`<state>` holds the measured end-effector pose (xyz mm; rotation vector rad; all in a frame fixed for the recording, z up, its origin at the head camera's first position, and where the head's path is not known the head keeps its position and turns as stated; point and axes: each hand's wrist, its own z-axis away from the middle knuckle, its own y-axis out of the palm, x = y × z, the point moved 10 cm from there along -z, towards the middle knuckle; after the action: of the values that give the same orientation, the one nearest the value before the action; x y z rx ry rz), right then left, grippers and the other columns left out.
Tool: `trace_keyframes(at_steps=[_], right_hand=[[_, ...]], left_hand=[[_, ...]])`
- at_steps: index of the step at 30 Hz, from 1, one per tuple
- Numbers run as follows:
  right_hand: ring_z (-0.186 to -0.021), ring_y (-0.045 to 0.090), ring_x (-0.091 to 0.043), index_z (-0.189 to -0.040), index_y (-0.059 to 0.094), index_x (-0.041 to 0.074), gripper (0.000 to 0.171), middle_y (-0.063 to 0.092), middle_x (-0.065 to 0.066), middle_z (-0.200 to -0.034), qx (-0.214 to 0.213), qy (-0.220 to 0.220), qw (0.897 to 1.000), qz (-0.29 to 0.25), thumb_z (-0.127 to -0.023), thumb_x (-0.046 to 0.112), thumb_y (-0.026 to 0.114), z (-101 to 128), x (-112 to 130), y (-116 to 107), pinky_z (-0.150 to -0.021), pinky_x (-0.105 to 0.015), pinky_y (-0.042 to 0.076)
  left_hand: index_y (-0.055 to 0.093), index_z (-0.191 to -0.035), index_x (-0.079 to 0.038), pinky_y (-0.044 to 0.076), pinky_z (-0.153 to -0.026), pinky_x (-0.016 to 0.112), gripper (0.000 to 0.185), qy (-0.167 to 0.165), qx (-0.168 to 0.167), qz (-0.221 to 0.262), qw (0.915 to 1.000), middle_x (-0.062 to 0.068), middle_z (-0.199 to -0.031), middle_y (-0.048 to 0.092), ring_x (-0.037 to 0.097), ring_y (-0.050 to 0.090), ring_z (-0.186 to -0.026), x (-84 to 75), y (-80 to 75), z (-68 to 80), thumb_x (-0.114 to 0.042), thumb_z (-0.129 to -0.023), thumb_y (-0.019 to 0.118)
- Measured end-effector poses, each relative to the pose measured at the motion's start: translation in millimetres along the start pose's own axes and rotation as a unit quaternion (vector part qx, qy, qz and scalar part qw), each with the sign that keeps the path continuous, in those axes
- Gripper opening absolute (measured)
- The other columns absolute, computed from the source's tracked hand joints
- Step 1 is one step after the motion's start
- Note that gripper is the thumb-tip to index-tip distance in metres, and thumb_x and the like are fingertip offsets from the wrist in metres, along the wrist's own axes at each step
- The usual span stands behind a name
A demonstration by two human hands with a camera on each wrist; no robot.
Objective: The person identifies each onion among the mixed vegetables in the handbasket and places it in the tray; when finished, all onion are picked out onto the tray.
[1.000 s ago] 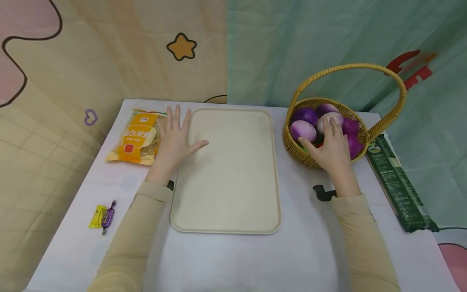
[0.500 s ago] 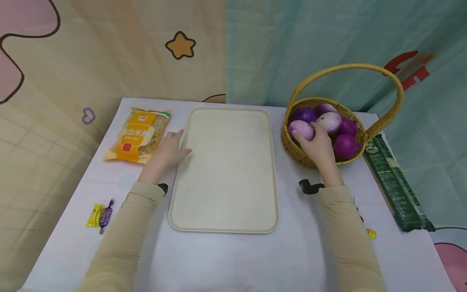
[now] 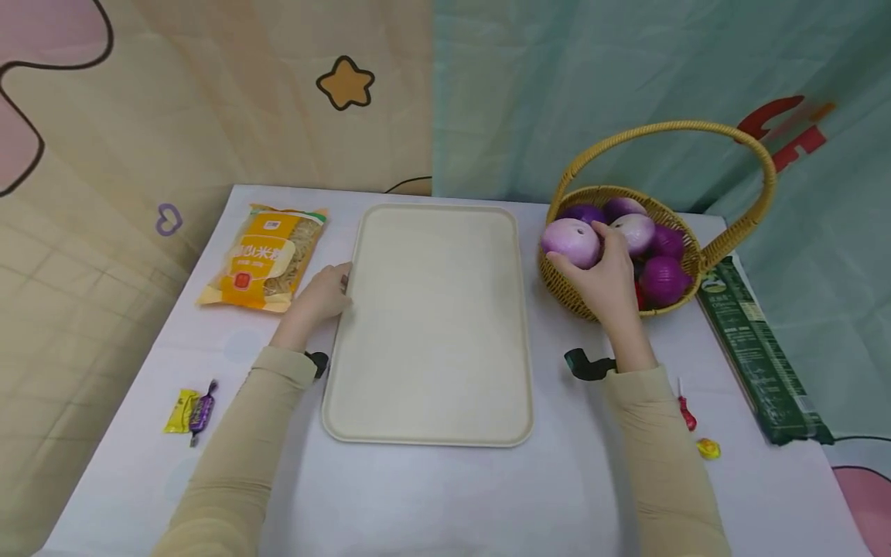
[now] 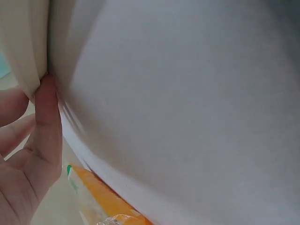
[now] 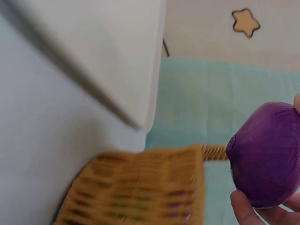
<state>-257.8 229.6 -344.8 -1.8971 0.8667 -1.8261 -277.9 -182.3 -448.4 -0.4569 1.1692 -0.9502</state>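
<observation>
Onion [image 3: 569, 243] | right grip [image 3: 611, 285] curled round it, basket [image 3: 565, 292] just below | left grip [image 3: 322, 295] pinches tray [image 3: 431, 333], yellow bag [image 3: 261, 263] near

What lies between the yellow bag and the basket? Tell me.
In the head view: the beige tray, the left hand holding its left edge, and strips of white cloth.

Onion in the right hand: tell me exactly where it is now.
In the head view, the onion is held in the right hand at the left rim of the wicker basket, right of the tray.
</observation>
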Motion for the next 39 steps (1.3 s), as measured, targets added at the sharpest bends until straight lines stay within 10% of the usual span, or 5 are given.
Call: trace_keyframes(at_steps=[15,25,39], right_hand=[[-0.127,0.045,-0.03,-0.143,0.041,0.004,0.085,0.044,-0.016,-0.143,0.1,-0.103,0.988,-0.064,-0.076,0.032,0.085,-21.1,70.4,115.5,-0.106,-0.047,0.045],[-0.134,0.045,-0.029,-0.147,0.036,0.004,0.091,0.044,-0.014,-0.148,0.184,-0.069,0.976,-0.093,-0.076,0.033,0.085,-29.1,72.7,217.0,-0.113,-0.044,0.04],[-0.132,0.048,-0.032,-0.147,0.038,-0.003,0.085,0.046,-0.022,-0.145,0.179,-0.036,0.982,-0.042,-0.088,0.05,0.068,-38.5,74.2,248.2,-0.112,-0.043,0.041]], left_hand=[[0.025,-0.151,0.008,0.051,-0.095,0.046,0.071,0.025,-0.004,0.028,0.9993,0.029,-0.127,0.052,0.038,0.056,-0.111,-26.7,11.2,-6.1,0.007,-0.088,0.059],[0.03,-0.15,0.002,0.055,-0.086,0.034,0.069,-0.014,0.013,0.1,0.9948,0.023,-0.124,0.052,0.03,0.056,-0.105,-16.1,27.0,-3.2,0.004,-0.089,0.061],[0.034,-0.145,0.005,0.057,-0.09,0.036,0.059,-0.047,0.029,0.146,0.9878,0.023,-0.12,0.053,0.026,0.058,-0.097,-5.1,26.5,2.7,0.0,-0.093,0.059]])
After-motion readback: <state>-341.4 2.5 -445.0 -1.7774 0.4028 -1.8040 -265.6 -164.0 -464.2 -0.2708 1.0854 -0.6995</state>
